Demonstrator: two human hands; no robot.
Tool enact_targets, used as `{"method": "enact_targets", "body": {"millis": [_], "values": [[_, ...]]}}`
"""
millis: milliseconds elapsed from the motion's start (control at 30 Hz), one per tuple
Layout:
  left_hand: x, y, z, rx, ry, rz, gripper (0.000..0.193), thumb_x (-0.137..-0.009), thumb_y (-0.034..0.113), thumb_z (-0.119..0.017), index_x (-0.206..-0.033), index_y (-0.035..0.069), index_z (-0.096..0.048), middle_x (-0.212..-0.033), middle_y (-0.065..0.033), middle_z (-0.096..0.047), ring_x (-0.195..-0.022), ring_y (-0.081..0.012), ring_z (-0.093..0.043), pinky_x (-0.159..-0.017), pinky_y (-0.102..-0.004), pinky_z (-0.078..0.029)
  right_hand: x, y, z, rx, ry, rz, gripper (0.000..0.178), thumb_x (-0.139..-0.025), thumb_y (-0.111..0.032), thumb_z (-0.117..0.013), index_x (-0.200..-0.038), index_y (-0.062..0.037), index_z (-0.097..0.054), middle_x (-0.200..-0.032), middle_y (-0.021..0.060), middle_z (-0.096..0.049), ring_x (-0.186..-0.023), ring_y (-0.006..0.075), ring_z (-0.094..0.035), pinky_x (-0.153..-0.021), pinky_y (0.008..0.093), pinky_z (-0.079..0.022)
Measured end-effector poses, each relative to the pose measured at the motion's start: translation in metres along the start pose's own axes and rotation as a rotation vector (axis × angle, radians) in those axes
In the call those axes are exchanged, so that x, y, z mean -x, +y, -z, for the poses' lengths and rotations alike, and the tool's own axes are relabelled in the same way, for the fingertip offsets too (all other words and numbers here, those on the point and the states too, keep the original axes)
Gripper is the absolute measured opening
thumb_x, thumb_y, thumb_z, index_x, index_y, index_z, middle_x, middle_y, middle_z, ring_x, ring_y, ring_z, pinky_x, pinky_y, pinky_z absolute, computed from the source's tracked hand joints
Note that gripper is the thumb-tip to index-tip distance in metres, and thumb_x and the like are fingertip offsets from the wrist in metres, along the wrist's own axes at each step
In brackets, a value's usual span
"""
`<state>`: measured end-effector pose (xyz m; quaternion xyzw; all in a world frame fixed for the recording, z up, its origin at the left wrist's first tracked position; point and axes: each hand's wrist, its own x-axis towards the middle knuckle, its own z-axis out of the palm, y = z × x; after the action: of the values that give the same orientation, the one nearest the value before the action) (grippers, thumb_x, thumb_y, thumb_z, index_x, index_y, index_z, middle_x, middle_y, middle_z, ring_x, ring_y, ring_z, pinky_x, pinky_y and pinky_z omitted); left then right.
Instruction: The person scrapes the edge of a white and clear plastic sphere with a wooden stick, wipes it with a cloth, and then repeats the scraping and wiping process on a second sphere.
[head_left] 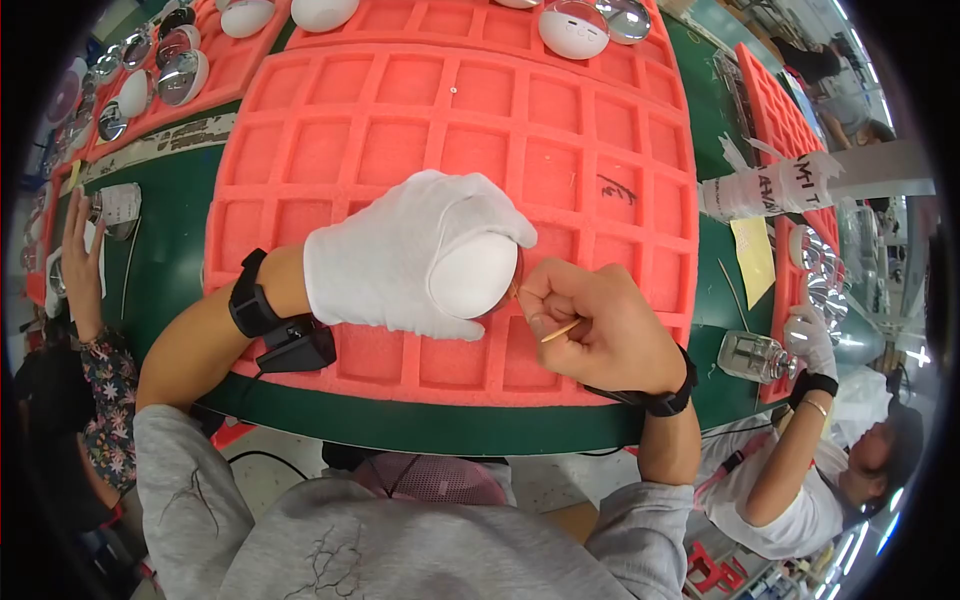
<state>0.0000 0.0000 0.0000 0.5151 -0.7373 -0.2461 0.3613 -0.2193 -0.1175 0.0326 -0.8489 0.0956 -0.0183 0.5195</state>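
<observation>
My left hand [400,255], in a white glove, is closed round a round white shell [474,276] with a dark, shiny edge on its right side. My bare right hand [605,325] pinches a thin wooden stick [561,330] just right of the shell. One end of the stick shows under the fingers; the fingertips are at the shell's edge, and what the other end touches is hidden. Both hands are above a red foam tray [290,197] with square pockets.
Another red tray with a white dome-shaped unit [574,30] lies beyond. At the far left, several domes [183,77] sit in a red tray. On the right are a glass jar [755,356], a yellow paper [753,262] and a taped post [770,187]. Co-workers sit at both sides.
</observation>
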Motion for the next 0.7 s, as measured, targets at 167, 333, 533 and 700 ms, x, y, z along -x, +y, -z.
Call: {"method": "enact_targets", "body": {"millis": [167, 333, 533, 700], "values": [[-0.0006, 0.0027, 0.0019, -0.031, 0.000, 0.008, 0.063, -0.059, 0.023, -0.086, -0.117, 0.015, -0.062, -0.112, -0.0081, -0.063, -0.102, -0.0323, -0.062, -0.085, -0.0449, -0.050, -0.0006, 0.0020, 0.0029, -0.090, -0.068, 0.016, 0.011, -0.075, 0.002, -0.054, -0.085, -0.0018, -0.054, -0.054, -0.0010, -0.035, -0.046, 0.0073, -0.030, -0.046, 0.0249, -0.026], [-0.0009, 0.0013, 0.0007, -0.039, 0.008, 0.001, 0.063, -0.059, 0.023, -0.086, -0.116, 0.015, -0.062, -0.112, -0.0076, -0.063, -0.102, -0.0322, -0.062, -0.085, -0.0447, -0.050, 0.0010, 0.0019, 0.0048, -0.075, -0.132, 0.059, 0.012, -0.072, 0.003, -0.056, -0.082, -0.0025, -0.054, -0.053, 0.0001, -0.035, -0.044, 0.0086, -0.033, -0.044, 0.0253, -0.027], [0.0003, 0.0015, 0.0007, -0.044, 0.002, 0.015, 0.062, -0.059, 0.023, -0.087, -0.116, 0.016, -0.062, -0.112, -0.0075, -0.063, -0.101, -0.0323, -0.063, -0.085, -0.0446, -0.050, 0.0032, 0.0016, 0.0038, -0.033, -0.209, 0.177, 0.014, -0.069, 0.002, -0.059, -0.080, -0.0048, -0.056, -0.052, 0.0000, -0.040, -0.042, 0.0130, -0.040, -0.043, 0.0265, -0.031], [0.0000, 0.0004, 0.0017, -0.030, -0.007, 0.018, 0.062, -0.060, 0.022, -0.086, -0.117, 0.016, -0.062, -0.113, -0.0074, -0.063, -0.101, -0.0318, -0.063, -0.085, -0.0443, -0.052, 0.0069, 0.0013, 0.0049, 0.006, -0.343, 0.213, 0.016, -0.068, -0.001, -0.065, -0.081, -0.0080, -0.058, -0.051, -0.0003, -0.046, -0.041, 0.0185, -0.047, -0.043, 0.0295, -0.035]]}}
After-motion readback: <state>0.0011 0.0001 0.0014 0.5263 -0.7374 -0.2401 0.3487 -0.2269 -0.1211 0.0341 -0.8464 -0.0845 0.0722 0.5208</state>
